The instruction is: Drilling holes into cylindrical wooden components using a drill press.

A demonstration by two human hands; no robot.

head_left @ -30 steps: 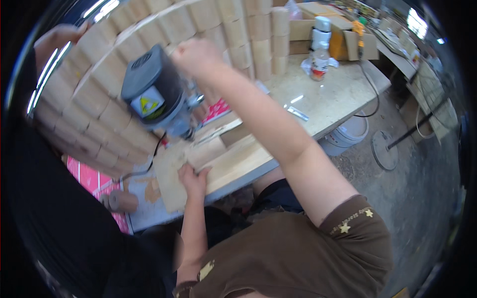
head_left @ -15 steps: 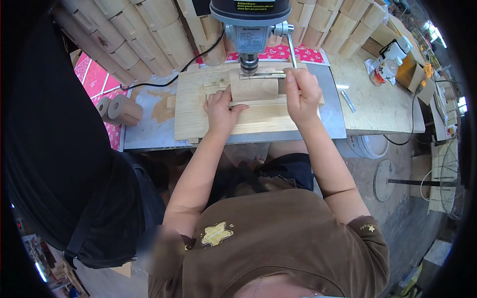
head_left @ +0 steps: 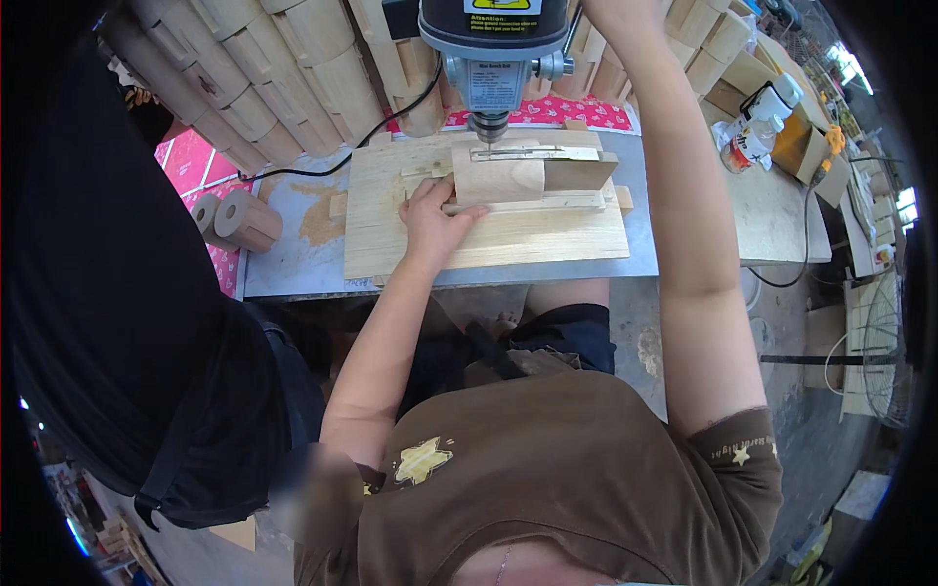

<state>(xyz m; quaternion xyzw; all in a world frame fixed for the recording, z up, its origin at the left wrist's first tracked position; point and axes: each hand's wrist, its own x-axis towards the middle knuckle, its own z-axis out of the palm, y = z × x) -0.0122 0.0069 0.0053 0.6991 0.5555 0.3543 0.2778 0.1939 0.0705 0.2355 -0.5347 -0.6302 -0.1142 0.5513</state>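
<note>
A rounded wooden block (head_left: 498, 181) with a slot along its top lies in a wooden jig (head_left: 489, 239) on the table. My left hand (head_left: 437, 217) holds the block's left end, with fingers against that end and the thumb stretched along the near strip. Just above the slot is the chuck (head_left: 490, 129) of a drill press (head_left: 495, 86). My right hand (head_left: 611, 12) is raised at the top edge, partly cut off, closed round the drill press lever (head_left: 575, 27). A flat board (head_left: 580, 176) extends from the block's right end.
Stacked wooden pieces (head_left: 254, 73) line the back. Two wooden cylinders (head_left: 246, 221) lie at left near sawdust (head_left: 319, 223). A black cable (head_left: 322, 171) crosses the table. Bottles (head_left: 750, 142) stand at right. A person in black (head_left: 117, 293) is close on my left.
My right hand has swung up and away from beside the block with the lever, and the chuck sits slightly higher. My left hand stays at the block's left end.
</note>
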